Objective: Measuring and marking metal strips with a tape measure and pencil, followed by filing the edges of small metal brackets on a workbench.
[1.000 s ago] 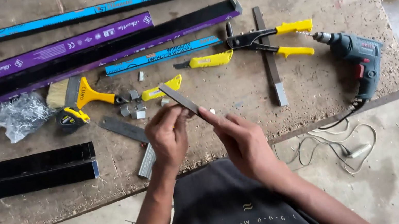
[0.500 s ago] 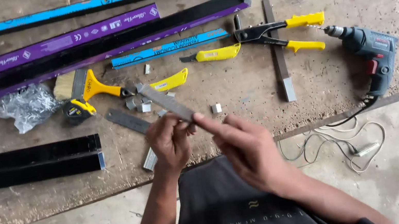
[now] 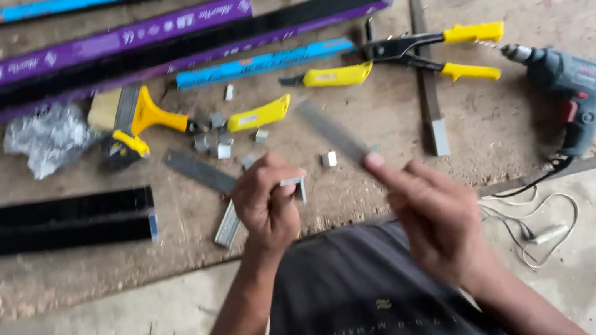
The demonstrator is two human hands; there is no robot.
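Observation:
My left hand (image 3: 266, 205) is closed around a small silvery metal piece (image 3: 293, 184), held just above the near edge of the worn wooden table (image 3: 509, 122). My right hand (image 3: 428, 211) grips a flat grey metal file (image 3: 330, 131), blurred by motion, pointing up and to the left from my fingers. The two hands are apart, with the file to the right of the small piece. A grey metal strip (image 3: 199, 171) and a short silvery profile (image 3: 228, 225) lie on the table beside my left hand.
Long purple, black and blue profiles (image 3: 141, 49) lie across the back. A yellow-handled brush (image 3: 143, 115), yellow knives (image 3: 259, 113), a riveter (image 3: 445, 49), a blue drill (image 3: 570, 86) with its cable, small metal bits (image 3: 217, 141), a plastic bag (image 3: 49, 139) and black bars (image 3: 42, 225) lie about.
My right hand has drawn the file away to the right, off the small piece. The left hand has dropped slightly. The camera has shifted a little.

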